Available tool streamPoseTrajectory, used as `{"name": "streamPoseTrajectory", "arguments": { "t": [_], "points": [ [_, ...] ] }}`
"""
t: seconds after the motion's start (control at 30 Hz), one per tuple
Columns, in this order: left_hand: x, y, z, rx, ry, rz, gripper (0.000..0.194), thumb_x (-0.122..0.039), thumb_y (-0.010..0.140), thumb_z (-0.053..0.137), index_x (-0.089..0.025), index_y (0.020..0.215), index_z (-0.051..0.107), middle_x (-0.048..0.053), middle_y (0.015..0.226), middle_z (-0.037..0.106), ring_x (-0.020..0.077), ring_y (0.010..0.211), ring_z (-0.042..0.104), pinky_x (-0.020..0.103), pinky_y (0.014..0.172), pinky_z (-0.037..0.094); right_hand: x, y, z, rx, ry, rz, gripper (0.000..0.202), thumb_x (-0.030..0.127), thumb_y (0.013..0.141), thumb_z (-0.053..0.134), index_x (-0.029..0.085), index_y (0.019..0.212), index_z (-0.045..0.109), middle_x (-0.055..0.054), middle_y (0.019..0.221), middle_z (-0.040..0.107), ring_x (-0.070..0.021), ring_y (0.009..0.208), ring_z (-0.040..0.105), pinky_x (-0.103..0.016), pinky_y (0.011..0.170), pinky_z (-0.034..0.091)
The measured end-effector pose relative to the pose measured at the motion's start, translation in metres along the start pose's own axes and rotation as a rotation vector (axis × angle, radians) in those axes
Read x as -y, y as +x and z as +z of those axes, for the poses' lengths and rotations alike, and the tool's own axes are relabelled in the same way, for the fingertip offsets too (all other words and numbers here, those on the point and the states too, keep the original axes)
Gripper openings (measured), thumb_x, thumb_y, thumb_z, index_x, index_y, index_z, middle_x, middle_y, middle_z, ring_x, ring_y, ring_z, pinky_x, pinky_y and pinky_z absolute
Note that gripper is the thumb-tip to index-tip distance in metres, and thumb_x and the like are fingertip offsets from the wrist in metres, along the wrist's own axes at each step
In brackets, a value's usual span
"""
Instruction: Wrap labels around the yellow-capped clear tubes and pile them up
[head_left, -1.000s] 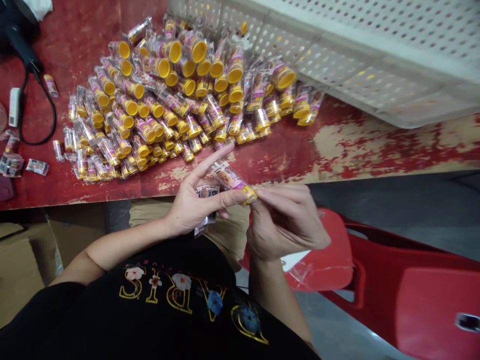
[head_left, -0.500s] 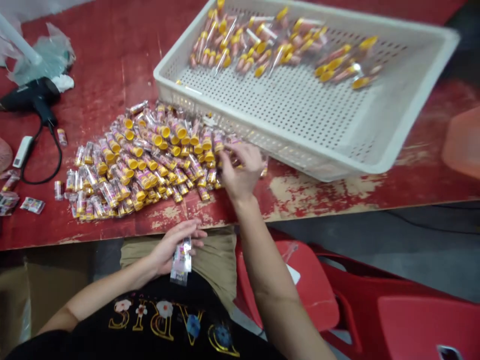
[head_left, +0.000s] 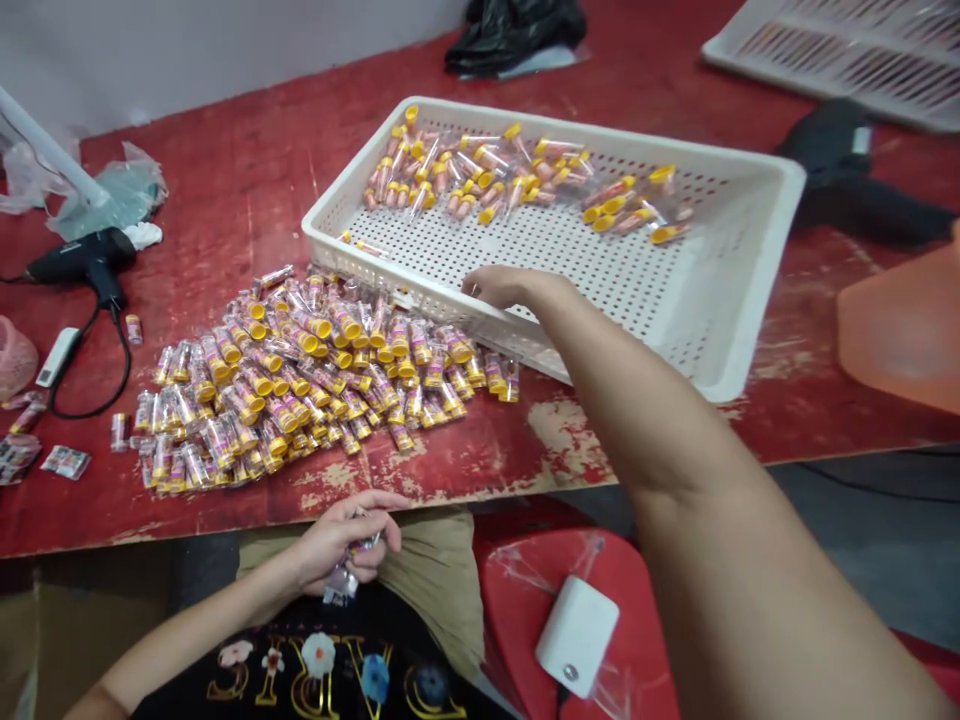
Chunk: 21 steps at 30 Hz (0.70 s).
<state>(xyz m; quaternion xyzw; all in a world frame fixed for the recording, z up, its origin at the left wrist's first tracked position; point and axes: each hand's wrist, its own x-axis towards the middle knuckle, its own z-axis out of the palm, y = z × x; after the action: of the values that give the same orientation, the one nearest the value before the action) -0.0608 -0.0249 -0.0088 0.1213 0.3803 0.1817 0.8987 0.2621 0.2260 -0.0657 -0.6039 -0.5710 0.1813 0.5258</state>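
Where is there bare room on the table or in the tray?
Bare: red tabletop between the black hair dryer at left and the white tray; worn strip right of the tube pile; tray floor between the tubes and the right hand. Crowded: the tray's far side and the pile itself.

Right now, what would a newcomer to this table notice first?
Most likely the pile of yellow-capped tubes, heaped left of centre on the red table. Behind it and to the right, the big white perforated basket would also draw the eye, with the right hand over its near side. In front of the table's edge, the left hand holds small plastic wrappers.
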Motion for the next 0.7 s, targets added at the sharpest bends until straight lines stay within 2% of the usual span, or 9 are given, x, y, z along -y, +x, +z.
{"name": "streamPoseTrajectory", "arguments": {
  "t": [0.1, 0.2, 0.27, 0.33, 0.43, 0.5, 0.6, 0.63, 0.7],
  "points": [
    [-0.008, 0.001, 0.0, -0.058, 0.007, 0.11, 0.032, -0.027, 0.086, 0.08, -0.017, 0.115, 0.074, 0.003, 0.082, 0.063, 0.0, 0.046, 0.032, 0.015, 0.043, 0.018, 0.001, 0.005, -0.012, 0.176, 0.081, 0.145, 0.021, 0.019, 0.089, 0.072, 0.017, 0.068, 0.066, 0.013, 0.043, 0.045, -0.004, 0.038, 0.036, -0.027, 0.057, 0.048],
    [-0.011, 0.001, -0.004, -0.1, -0.01, 0.17, 0.029, -0.024, 0.085, 0.08, -0.016, 0.112, 0.074, 0.003, 0.08, 0.063, -0.0006, 0.046, 0.033, 0.013, 0.042, 0.019, 0.007, 0.013, -0.041, 0.274, 0.163, 0.257, 0.019, 0.023, 0.089, 0.072, 0.015, 0.072, 0.067, 0.01, 0.049, 0.054, -0.0039, 0.046, 0.047, -0.027, 0.064, 0.05],
    [-0.011, 0.002, -0.003, -0.13, -0.057, 0.205, 0.026, -0.019, 0.084, 0.08, -0.013, 0.109, 0.073, 0.003, 0.079, 0.064, -0.0009, 0.045, 0.034, 0.012, 0.042, 0.022, 0.014, 0.012, -0.063, 0.31, 0.245, 0.328, 0.015, 0.023, 0.084, 0.077, 0.014, 0.079, 0.067, 0.007, 0.055, 0.061, -0.0057, 0.053, 0.055, -0.028, 0.066, 0.051],
    [-0.012, 0.006, 0.002, -0.172, -0.13, 0.241, 0.028, -0.011, 0.082, 0.079, -0.011, 0.11, 0.072, 0.005, 0.083, 0.067, 0.001, 0.049, 0.045, 0.012, 0.044, 0.032, 0.025, 0.0, -0.083, 0.28, 0.337, 0.359, 0.014, 0.024, 0.085, 0.076, 0.016, 0.088, 0.066, 0.002, 0.067, 0.069, -0.0085, 0.064, 0.063, -0.031, 0.07, 0.053],
    [-0.014, 0.015, 0.015, -0.2, -0.215, 0.278, 0.038, -0.002, 0.082, 0.074, -0.01, 0.119, 0.068, 0.012, 0.097, 0.074, 0.0088, 0.068, 0.065, 0.018, 0.062, 0.054, 0.046, -0.046, -0.1, 0.216, 0.474, 0.369, 0.021, 0.036, 0.088, 0.073, 0.022, 0.1, 0.063, -0.001, 0.083, 0.072, -0.0121, 0.076, 0.068, -0.033, 0.07, 0.053],
    [-0.016, 0.023, 0.025, -0.186, -0.213, 0.316, 0.036, -0.003, 0.086, 0.071, -0.01, 0.122, 0.066, 0.014, 0.102, 0.076, 0.0128, 0.075, 0.071, 0.024, 0.071, 0.059, 0.064, -0.092, -0.098, 0.212, 0.531, 0.39, 0.029, 0.049, 0.085, 0.075, 0.024, 0.097, 0.063, 0.0, 0.078, 0.067, -0.0123, 0.07, 0.065, -0.031, 0.063, 0.051],
    [-0.015, 0.037, 0.039, -0.153, -0.145, 0.413, 0.036, -0.014, 0.088, 0.075, -0.012, 0.122, 0.067, 0.012, 0.102, 0.078, 0.0169, 0.081, 0.074, 0.029, 0.074, 0.061, 0.097, -0.17, -0.077, 0.248, 0.569, 0.477, 0.04, 0.057, 0.077, 0.081, 0.023, 0.078, 0.059, 0.007, 0.057, 0.046, -0.0079, 0.048, 0.042, -0.024, 0.045, 0.037],
    [-0.014, 0.042, 0.043, -0.141, -0.115, 0.437, 0.039, -0.018, 0.086, 0.079, -0.014, 0.122, 0.067, 0.012, 0.103, 0.078, 0.019, 0.085, 0.075, 0.03, 0.076, 0.061, 0.107, -0.193, -0.067, 0.25, 0.55, 0.496, 0.042, 0.057, 0.075, 0.083, 0.023, 0.076, 0.059, 0.008, 0.054, 0.043, -0.0069, 0.045, 0.037, -0.022, 0.042, 0.032],
    [-0.01, 0.049, 0.049, -0.115, -0.065, 0.469, 0.044, -0.03, 0.081, 0.085, -0.015, 0.12, 0.07, 0.012, 0.105, 0.079, 0.0235, 0.095, 0.076, 0.034, 0.081, 0.061, 0.127, -0.228, -0.048, 0.177, 0.449, 0.496, 0.043, 0.055, 0.069, 0.088, 0.021, 0.078, 0.062, 0.008, 0.057, 0.047, -0.0063, 0.048, 0.037, -0.02, 0.043, 0.032]
  ]
}}
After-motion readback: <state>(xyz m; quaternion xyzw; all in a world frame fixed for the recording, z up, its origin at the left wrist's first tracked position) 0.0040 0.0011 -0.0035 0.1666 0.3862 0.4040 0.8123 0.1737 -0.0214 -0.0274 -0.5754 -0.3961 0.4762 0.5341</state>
